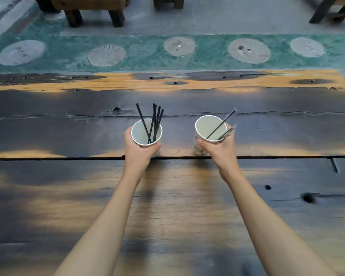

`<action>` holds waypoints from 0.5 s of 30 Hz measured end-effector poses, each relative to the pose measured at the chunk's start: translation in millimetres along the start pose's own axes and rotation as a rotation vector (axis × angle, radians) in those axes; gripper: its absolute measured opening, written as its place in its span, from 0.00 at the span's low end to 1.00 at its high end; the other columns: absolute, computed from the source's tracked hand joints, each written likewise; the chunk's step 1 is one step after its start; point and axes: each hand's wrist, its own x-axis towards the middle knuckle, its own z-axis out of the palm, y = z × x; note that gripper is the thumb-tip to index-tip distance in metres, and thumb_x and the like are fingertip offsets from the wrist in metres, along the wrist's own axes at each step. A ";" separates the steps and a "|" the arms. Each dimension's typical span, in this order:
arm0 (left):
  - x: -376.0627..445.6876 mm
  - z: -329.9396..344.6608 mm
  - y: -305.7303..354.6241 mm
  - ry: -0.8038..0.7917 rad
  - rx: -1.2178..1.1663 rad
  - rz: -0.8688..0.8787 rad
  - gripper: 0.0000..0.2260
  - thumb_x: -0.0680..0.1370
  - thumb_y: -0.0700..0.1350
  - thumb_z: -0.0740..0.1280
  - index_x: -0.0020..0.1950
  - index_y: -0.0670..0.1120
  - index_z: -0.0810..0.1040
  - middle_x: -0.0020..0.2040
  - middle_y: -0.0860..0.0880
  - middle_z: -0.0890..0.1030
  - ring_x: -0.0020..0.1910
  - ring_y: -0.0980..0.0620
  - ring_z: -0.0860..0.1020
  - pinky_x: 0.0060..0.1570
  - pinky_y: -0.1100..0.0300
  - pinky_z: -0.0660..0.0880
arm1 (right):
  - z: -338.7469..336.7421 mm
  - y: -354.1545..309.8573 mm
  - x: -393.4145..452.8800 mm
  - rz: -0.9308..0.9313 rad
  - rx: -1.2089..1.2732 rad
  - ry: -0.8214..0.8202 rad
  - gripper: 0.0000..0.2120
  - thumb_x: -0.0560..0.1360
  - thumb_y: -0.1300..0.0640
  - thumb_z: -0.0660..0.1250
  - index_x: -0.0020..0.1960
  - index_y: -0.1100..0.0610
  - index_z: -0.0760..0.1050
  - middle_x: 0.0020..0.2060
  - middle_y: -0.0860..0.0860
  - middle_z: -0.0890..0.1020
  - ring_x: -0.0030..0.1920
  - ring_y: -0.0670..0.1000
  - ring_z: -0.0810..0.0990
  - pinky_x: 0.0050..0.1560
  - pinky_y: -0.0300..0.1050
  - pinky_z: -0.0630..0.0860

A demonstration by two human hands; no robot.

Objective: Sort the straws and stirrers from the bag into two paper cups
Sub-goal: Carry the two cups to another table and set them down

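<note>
Holding one paper cup in each hand, the person has both cups near the middle of the dark wooden table [68,196]. The left hand [136,151] wraps its fingers around the left cup [139,136], which carries several bare black stirrers [156,120]. The right hand [220,151] closes round the right cup [202,126], where wrapped straws [224,121] lean over the far rim. No bag is in view. Sorting looks finished; setting both cups down level, bases flat, should keep the leaning pieces from tipping out.
</note>
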 end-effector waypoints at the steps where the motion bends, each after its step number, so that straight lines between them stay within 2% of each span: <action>1: 4.3 1.8 -4.5 -0.002 0.007 -0.005 0.36 0.65 0.42 0.79 0.67 0.53 0.65 0.60 0.55 0.75 0.60 0.57 0.76 0.60 0.57 0.75 | 0.4 4.1 5.4 0.002 -0.005 -0.001 0.37 0.62 0.54 0.82 0.66 0.54 0.68 0.59 0.55 0.80 0.60 0.54 0.80 0.61 0.61 0.78; 10: 25.5 8.6 -25.8 0.004 0.012 -0.006 0.37 0.65 0.42 0.80 0.70 0.52 0.65 0.62 0.55 0.75 0.62 0.57 0.76 0.64 0.51 0.75 | 11.0 22.4 24.2 -0.011 -0.050 -0.017 0.38 0.61 0.55 0.80 0.65 0.52 0.65 0.61 0.54 0.78 0.62 0.52 0.78 0.64 0.59 0.75; 15: 30.5 12.4 -27.1 -0.025 0.003 -0.013 0.38 0.65 0.42 0.80 0.70 0.53 0.65 0.63 0.55 0.74 0.62 0.58 0.75 0.64 0.52 0.75 | 14.4 26.3 26.6 -0.012 -0.055 -0.030 0.39 0.62 0.57 0.80 0.66 0.52 0.63 0.62 0.53 0.76 0.63 0.52 0.77 0.65 0.60 0.74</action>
